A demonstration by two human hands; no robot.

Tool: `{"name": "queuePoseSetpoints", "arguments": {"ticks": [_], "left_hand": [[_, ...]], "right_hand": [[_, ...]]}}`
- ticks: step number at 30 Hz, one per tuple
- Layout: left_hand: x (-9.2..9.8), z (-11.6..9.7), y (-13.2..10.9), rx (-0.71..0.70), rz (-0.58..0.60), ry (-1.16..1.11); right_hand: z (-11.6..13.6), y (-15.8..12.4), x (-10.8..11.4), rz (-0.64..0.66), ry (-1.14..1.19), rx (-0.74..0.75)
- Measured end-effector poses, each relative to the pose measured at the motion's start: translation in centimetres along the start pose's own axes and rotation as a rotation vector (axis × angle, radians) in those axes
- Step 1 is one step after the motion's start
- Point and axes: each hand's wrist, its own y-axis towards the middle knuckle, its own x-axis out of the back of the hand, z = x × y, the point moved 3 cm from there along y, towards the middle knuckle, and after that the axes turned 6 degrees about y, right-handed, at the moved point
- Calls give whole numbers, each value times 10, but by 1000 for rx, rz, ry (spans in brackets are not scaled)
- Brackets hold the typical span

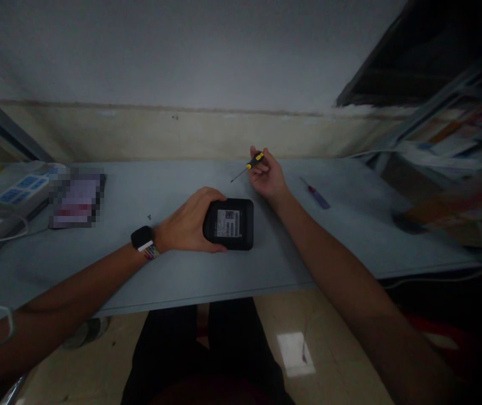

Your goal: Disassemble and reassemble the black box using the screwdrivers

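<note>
A long, flat, pale blue-grey table (pixel 173 287) sits under 2 hands. The left hand (pixel 190 222) is clamped on the left end of a small black box with round corners (pixel 247 225), thumb at the near side, fingers at the far side. The right hand (pixel 268 177) has its fingers curled around a thin screwdriver with a black and yellow handle (pixel 255 160), its tip apart from the box. The box lies flat mid-table, label up. It looks light, hard and smooth, so it might slide; the 2 long sides seem best to hold. A smaller screwdriver with a purple handle (pixel 319 198) lies to the right. The box's bottom is hidden, the white label's (pixel 228 224) words are too small to read, and I can't tell what the tiny dark bits (pixel 149 217) are.
</note>
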Motion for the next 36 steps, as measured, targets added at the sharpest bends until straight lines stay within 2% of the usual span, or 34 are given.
{"name": "queuePoseSetpoints", "arguments": {"ticks": [4, 7, 11, 16, 20, 25, 36], "left_hand": [[-5, 4, -2, 74, 46, 18], [-10, 6, -3, 80, 95, 53], [-14, 5, -4, 46, 147, 106], [-18, 3, -6, -57, 186, 118], [-21, 3, -8, -102, 229, 181], [-23, 4, -8, -109, 205, 159], [-26, 6, -8, -117, 169, 121]], "right_hand": [[6, 6, 7, -37, 37, -3], [10, 2, -2, 46, -6, 43], [-5, -24, -44, 185, -125, 86], [-49, -69, -113, 499, -352, 37], [-79, -84, -141, 634, -396, -43], [-94, -91, -153, 695, -408, -82], [-94, -96, -151, 655, -445, -37]]}}
